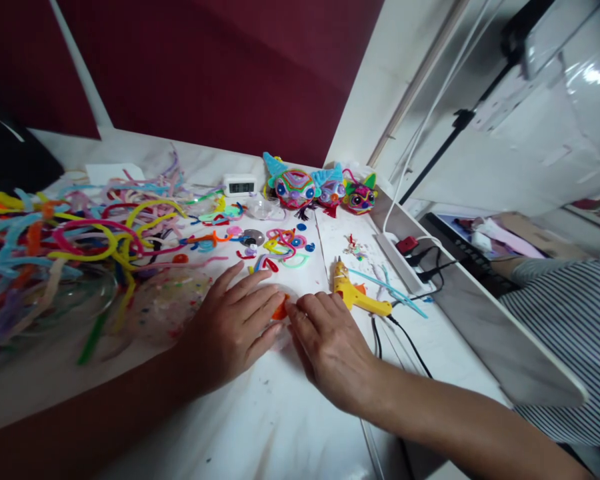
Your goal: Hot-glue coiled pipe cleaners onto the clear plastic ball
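My left hand (237,317) has its fingers stretched out and spread. Its fingertips and thumb rest against a clear plastic dome (281,343), on either side of a small orange piece (280,308). From the other side my right hand (325,330) comes in with fingers curled together, pinching at the orange piece's edge; the exact contact is hidden by the fingers. Just beyond the right hand lies a yellow hot glue gun (357,293), nozzle pointing away. A tangle of coloured pipe cleaners (115,230) spreads left of my hands.
Three decorated animal heads (294,189) stand at the back beside a white digital clock (240,185). Small coloured pieces (285,247) are scattered ahead. To the right are a power strip (405,260), cables, a raised table edge panel (480,320) and a person's striped clothing (570,347).
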The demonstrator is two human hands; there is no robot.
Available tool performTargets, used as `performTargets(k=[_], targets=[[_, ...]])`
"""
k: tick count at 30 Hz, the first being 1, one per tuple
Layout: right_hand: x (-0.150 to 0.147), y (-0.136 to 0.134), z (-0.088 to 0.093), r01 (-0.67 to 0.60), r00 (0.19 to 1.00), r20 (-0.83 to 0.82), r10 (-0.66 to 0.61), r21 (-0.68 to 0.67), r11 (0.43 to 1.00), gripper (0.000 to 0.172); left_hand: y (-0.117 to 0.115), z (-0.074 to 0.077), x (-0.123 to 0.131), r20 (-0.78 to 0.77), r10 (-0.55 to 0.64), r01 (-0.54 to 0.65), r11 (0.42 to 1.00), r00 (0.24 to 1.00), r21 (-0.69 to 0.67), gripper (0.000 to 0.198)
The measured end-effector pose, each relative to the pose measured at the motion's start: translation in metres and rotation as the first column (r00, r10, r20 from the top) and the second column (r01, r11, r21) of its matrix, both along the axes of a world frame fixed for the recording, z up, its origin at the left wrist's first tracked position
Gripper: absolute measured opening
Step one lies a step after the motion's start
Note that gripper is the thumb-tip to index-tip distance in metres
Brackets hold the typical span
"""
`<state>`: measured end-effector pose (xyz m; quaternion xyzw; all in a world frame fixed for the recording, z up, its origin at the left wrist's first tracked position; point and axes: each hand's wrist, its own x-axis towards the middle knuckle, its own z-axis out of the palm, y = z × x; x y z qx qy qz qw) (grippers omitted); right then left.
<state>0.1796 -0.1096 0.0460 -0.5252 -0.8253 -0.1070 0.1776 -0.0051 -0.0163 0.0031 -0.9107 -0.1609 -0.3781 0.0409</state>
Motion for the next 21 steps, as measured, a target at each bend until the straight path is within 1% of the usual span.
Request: performTargets(k=[2,6,9,12,15,18,21], targets=[[0.003,0.002,0.002,0.001,0.998,-0.055,-0.004,-0.064,0.998,0.027,0.001,0.000,0.000,0.004,-0.007,0.007,1.000,1.000,-0.020,0.028],[0.013,0.011,0.005,-0.005,0.963,-0.263,-0.051,-0.209,0.978,0.027,0.003,0.000,0.000,0.010,-0.021,0.022,0.999,1.000,-0.039,0.027],[0.018,0.022,0.006,-0.035,0.928,-0.367,-0.066,-0.261,0.965,0.028,0.004,0.002,0.000,0.013,-0.026,0.026,0.999,1.000,-0.046,0.025],[0.022,0.032,0.007,-0.068,0.899,-0.432,-0.068,-0.293,0.954,0.022,0.003,0.003,0.001,0.001,-0.027,0.027,0.998,1.000,-0.053,0.024],[0.023,0.039,0.008,-0.084,0.861,-0.497,-0.108,-0.350,0.933,0.020,0.002,0.005,0.001,0.007,-0.016,0.017,0.998,1.000,-0.055,0.024],[0.023,0.041,0.008,-0.077,0.849,-0.510,-0.140,-0.380,0.922,0.023,0.001,0.008,0.002,0.014,-0.017,0.017,0.999,1.000,-0.049,0.022],[0.022,0.039,0.009,-0.079,0.846,-0.514,-0.142,-0.385,0.919,0.021,0.001,0.010,0.003,0.023,-0.025,0.026,0.999,0.999,-0.047,0.021]])
